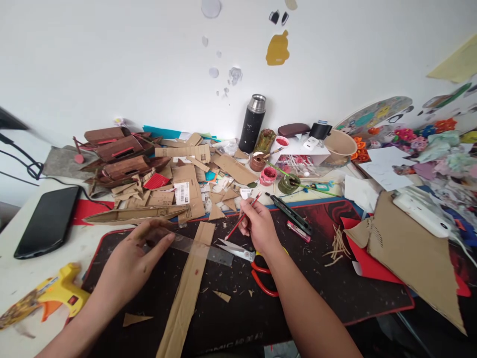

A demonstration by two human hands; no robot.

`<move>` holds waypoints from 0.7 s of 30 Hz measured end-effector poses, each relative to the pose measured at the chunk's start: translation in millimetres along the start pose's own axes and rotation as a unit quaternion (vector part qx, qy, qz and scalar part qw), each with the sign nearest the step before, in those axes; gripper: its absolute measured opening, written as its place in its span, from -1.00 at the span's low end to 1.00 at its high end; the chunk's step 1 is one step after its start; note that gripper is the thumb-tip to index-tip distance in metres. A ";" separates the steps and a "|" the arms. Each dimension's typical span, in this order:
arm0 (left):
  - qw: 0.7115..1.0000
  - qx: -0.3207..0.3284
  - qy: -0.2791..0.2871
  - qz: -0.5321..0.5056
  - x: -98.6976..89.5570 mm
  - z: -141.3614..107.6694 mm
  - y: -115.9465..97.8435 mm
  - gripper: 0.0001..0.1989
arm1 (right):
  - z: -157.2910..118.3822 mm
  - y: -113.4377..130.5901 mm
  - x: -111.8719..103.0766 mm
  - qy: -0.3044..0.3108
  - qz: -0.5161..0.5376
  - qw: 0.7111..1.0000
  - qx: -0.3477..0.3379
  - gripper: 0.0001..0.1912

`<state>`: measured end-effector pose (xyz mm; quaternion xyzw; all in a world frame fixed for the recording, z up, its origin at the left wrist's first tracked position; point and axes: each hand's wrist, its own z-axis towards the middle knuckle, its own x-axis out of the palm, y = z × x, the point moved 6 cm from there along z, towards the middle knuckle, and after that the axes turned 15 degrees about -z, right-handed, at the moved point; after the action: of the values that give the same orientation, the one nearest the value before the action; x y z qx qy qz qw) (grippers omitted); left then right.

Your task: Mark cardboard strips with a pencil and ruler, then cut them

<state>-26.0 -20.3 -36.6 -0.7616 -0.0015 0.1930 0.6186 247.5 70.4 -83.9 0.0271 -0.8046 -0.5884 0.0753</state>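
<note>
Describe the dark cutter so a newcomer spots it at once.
Find the dark mat, then the right hand holding the red pencil. Just to that hand's right, the cutter lies slanted. It is long and blackish-green, unlike the shorter pink tool beside its lower end.

Clear ruler (219,254) across cardboard strip (183,293)

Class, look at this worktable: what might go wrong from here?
The open scissors lie close by the right hand, so a blade might nick it. The clear ruler, held only near one end by the left hand, could slip on the cardboard strip. The open red paint pot might spill if knocked.
</note>
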 end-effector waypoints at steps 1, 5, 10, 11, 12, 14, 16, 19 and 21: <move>1.000 0.008 -0.002 0.008 0.7 1.5 1.7 -0.43 | -0.1 -0.1 -0.2 -0.001 0.000 1.000 0.000 -0.39; 1.000 0.001 0.022 -0.010 3.2 5.9 10.0 -0.44 | -0.7 0.2 1.4 0.006 -0.007 1.000 -0.005 -0.40; 1.000 0.010 0.015 0.017 -0.3 9.6 13.8 -0.44 | -2.1 1.0 4.1 0.016 -0.015 1.000 0.000 -0.42; 0.999 0.017 0.010 0.029 -0.4 10.5 14.0 -0.45 | -2.5 1.2 4.4 0.018 -0.017 1.000 0.002 -0.42; 0.999 0.025 0.007 0.043 0.2 11.5 14.5 -0.46 | -2.9 1.5 4.6 0.019 -0.020 1.000 0.005 -0.42; 0.996 0.038 0.011 0.076 2.8 13.1 16.4 -0.48 | -3.5 1.9 4.7 0.021 -0.026 0.999 0.008 -0.42; 0.991 0.058 0.018 0.118 5.5 14.2 18.9 -0.49 | -3.7 2.1 4.8 0.022 -0.033 0.999 0.009 -0.42; 0.976 0.118 0.032 0.183 9.1 14.2 20.7 -0.51 | -3.5 1.8 5.6 0.025 -0.039 0.999 0.013 -0.41; 0.959 0.165 0.044 0.226 12.0 13.0 20.2 -0.52 | -3.6 1.2 6.2 0.027 -0.045 0.998 0.018 -0.40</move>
<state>-23.5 -9.8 -61.3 -0.6375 0.2295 0.2918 0.6751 242.0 66.6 -81.1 0.0800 -0.8106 -0.5758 0.0699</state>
